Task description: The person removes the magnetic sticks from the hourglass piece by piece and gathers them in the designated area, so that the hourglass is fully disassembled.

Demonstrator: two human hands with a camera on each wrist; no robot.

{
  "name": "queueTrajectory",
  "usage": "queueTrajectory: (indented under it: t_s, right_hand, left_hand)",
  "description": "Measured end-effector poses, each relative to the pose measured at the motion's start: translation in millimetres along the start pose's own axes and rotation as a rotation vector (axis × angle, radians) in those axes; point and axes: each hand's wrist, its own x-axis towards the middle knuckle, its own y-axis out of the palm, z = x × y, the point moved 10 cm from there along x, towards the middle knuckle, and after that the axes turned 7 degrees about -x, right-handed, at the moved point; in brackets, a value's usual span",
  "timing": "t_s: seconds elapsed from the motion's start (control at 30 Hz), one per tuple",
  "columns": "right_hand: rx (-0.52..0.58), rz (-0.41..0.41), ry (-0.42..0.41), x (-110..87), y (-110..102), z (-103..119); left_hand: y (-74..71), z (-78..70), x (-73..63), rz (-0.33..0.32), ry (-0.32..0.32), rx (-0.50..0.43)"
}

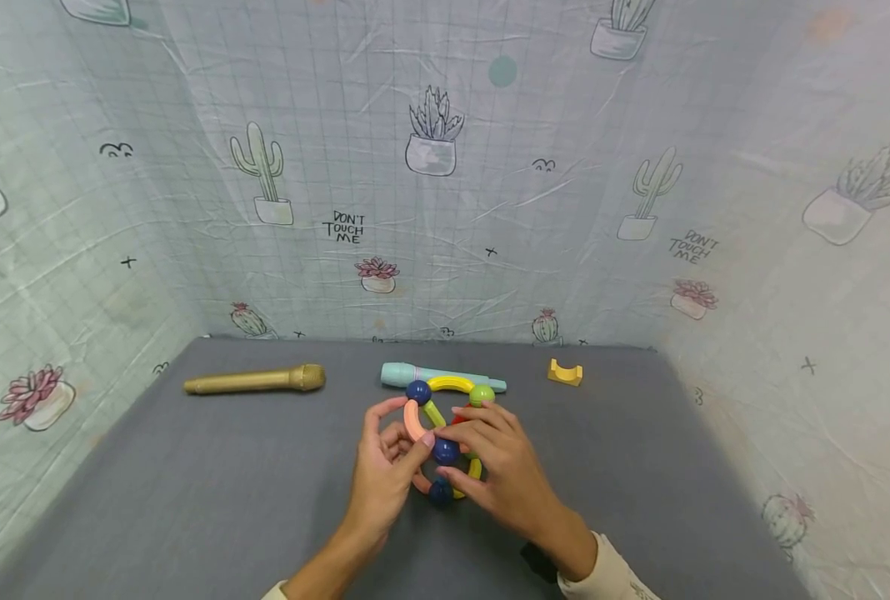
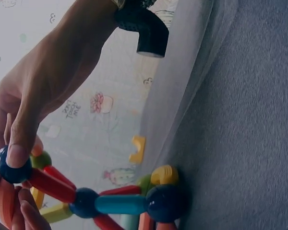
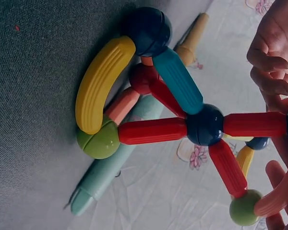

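The left hand [image 1: 385, 477] pinches a curved salmon rod [image 1: 412, 419] and the right hand [image 1: 507, 468] grips a glossy dark blue ball [image 1: 446, 452], both parts of a multicoloured ball-and-rod lattice [image 3: 205, 125] standing on the grey cloth-covered desk [image 1: 265, 475], near a pale turquoise microphone-shaped toy [image 1: 400, 374].

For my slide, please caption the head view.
Left hand and right hand holding a ball-and-stick toy at a grey table.

On the grey surface [image 1: 265, 467] rest a gold microphone [image 1: 254, 381], teal microphone [image 3: 104, 167], yellow block [image 1: 565, 377] and ball-and-rod model [image 3: 204, 125].
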Motion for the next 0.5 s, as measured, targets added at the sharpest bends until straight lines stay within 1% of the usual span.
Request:
queueTrajectory:
  t_s: [0.13,0.2,0.27,0.37,0.4,0.5]
  right_hand:
    - [0.032,0.021,0.021,-0.8,2,-2]
    - [0.044,0.032,0.034,-1.5,2,-4]
    - [0.046,0.042,0.040,-2.0,2,-5]
    - [0.049,0.051,0.041,-2.5,2,-6]
    - [0.048,0.056,0.045,-2.6,2,-6]
    - [0.053,0.059,0.050,-2.9,2,-7]
  left_hand:
    - [-7.3,-2.2,3.4,-0.006,0.005,0.049]
    - [-11.5,-2.4,4.5,-0.004,-0.004,0.069]
    - [-13.9,-2.2,5.2,0.016,-0.018,0.073]
    - [-16.2,-1.1,6.4,0.081,-0.035,0.093]
    - [-16.9,-1.5,7.5,0.112,-0.031,0.107]
    - [-21.4,-6.0,11.5,0.199,0.009,0.205]
